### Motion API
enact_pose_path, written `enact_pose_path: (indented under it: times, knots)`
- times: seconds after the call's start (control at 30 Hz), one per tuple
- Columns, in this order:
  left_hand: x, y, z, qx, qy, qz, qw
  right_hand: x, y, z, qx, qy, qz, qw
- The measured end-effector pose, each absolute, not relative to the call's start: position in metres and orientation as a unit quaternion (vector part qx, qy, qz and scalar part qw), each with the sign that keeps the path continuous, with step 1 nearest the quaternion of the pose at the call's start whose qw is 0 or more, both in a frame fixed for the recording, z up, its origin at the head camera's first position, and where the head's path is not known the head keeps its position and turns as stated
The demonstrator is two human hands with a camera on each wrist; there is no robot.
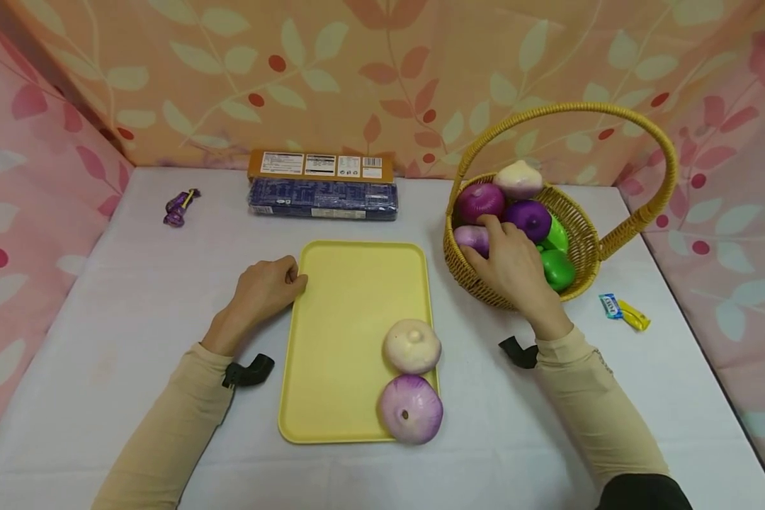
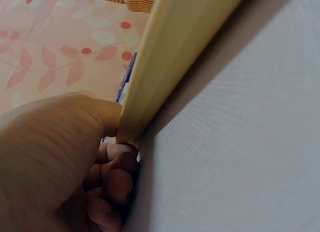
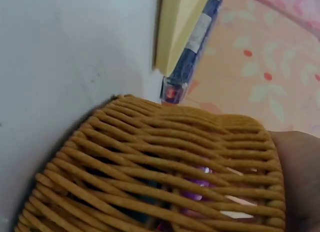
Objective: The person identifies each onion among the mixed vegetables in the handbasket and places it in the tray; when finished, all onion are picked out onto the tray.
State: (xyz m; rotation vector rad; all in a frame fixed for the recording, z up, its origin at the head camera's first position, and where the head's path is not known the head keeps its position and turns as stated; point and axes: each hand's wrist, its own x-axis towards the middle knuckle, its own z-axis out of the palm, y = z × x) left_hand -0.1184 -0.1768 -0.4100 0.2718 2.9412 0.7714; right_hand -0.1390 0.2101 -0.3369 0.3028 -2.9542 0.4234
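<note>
While the left hand [image 1: 263,289] is gripping the yellow tray's [image 1: 350,297] left rim with curled fingers, the right hand [image 1: 513,268] is reaching into the wicker basket [image 1: 586,244] at the right. Its fingers are curling over a pale purple onion [image 1: 472,239] at the basket's near-left side.

We see bright, even, soft light with faint shadows under the tray [image 1: 331,297] and basket [image 1: 586,241]; the head view is sharp, slightly bowed at its edges; both wrist views blur close up.
</note>
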Motion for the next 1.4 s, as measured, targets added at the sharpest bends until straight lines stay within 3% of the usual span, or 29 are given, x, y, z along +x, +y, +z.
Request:
enact_pose_path:
  times: [0.17, 0.57, 0.7, 0.87, 1.07, 1.17, 1.4]
  knots:
    - [-0.119, -0.176, -0.41, 0.087, 0.963, 0.252, 0.044, -0.142, 0.215, -0.335, 0.092, -0.986, 0.138, -0.018]
    - [-0.116, -0.176, -0.415, 0.09, 0.962, 0.254, 0.043, -0.146, 0.22, -0.346, 0.075, -0.978, 0.189, -0.044]
    - [-0.115, -0.176, -0.418, 0.089, 0.962, 0.254, 0.049, -0.146, 0.22, -0.35, 0.075, -0.98, 0.185, -0.009]
    - [-0.116, -0.174, -0.416, 0.091, 0.962, 0.252, 0.05, -0.138, 0.22, -0.345, 0.06, -0.973, 0.204, 0.089]
    - [-0.119, -0.176, -0.412, 0.09, 0.964, 0.246, 0.043, -0.12, 0.2, -0.328, 0.153, -0.929, 0.275, 0.194]
    - [-0.119, -0.176, -0.412, 0.09, 0.964, 0.247, 0.041, -0.112, 0.188, -0.325, 0.218, -0.912, 0.285, 0.197]
    - [-0.12, -0.176, -0.411, 0.087, 0.965, 0.242, 0.046, -0.097, 0.165, -0.34, 0.303, -0.906, 0.262, 0.137]
